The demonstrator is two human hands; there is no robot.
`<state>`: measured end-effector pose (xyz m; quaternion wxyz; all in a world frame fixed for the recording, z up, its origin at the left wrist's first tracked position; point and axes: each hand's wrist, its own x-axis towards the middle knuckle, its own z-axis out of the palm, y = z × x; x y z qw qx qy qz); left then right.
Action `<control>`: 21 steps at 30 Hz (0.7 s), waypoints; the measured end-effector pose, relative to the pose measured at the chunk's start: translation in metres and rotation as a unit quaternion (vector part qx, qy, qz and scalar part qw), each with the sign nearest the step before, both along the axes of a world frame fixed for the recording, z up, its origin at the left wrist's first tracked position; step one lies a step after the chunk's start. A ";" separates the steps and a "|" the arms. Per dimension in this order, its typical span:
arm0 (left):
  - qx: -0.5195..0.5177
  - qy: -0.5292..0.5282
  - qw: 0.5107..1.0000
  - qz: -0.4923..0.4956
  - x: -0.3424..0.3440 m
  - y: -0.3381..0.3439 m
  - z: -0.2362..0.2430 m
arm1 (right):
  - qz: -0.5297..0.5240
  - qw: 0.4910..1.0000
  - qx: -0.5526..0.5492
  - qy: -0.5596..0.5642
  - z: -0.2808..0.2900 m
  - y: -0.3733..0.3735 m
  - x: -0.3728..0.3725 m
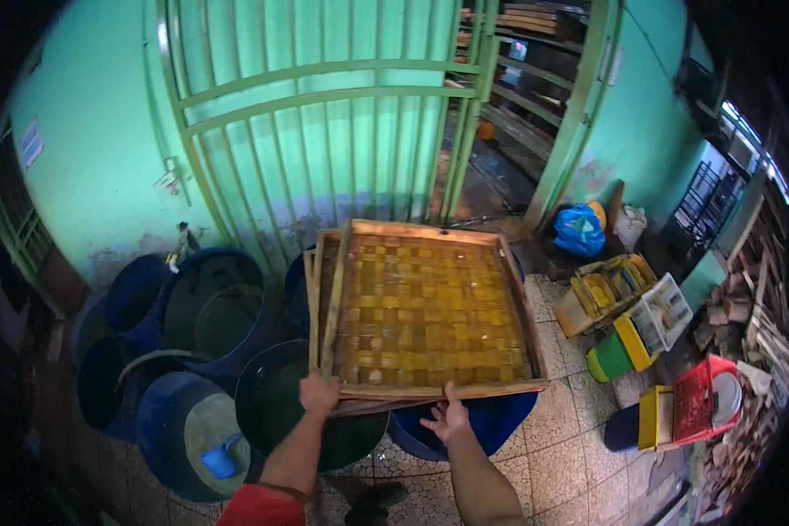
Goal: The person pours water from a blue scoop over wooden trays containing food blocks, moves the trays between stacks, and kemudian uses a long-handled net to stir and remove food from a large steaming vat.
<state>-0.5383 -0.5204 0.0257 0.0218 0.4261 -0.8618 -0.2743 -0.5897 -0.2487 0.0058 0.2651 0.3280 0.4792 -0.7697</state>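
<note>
Apparently for leverage, my left hand clenches the woven tray by a corner, just beyond my fingertips, while my right hand, fingers splayed, thumbs its rim, blue barrel below.

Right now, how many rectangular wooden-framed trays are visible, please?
2: an upper yellow woven tray; a lower wooden-framed tray, showing at its left; more may be hidden.

No words or numbers can be read. A small pale sheet is fixed to the turquoise wall at the far left; whatever marks it bears are too small and blurred to make out.
</note>
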 end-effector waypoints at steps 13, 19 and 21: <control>0.197 0.146 0.968 -0.055 -0.004 -0.004 0.002 | -0.069 0.997 -0.030 -0.021 -0.025 -0.022 -0.008; 0.597 0.103 0.794 0.040 -0.004 -0.028 -0.033 | -0.153 0.977 0.143 -0.050 -0.004 -0.009 0.055; 0.488 0.180 0.854 -0.029 0.014 -0.014 -0.024 | -0.163 0.969 0.184 -0.038 -0.010 0.011 0.078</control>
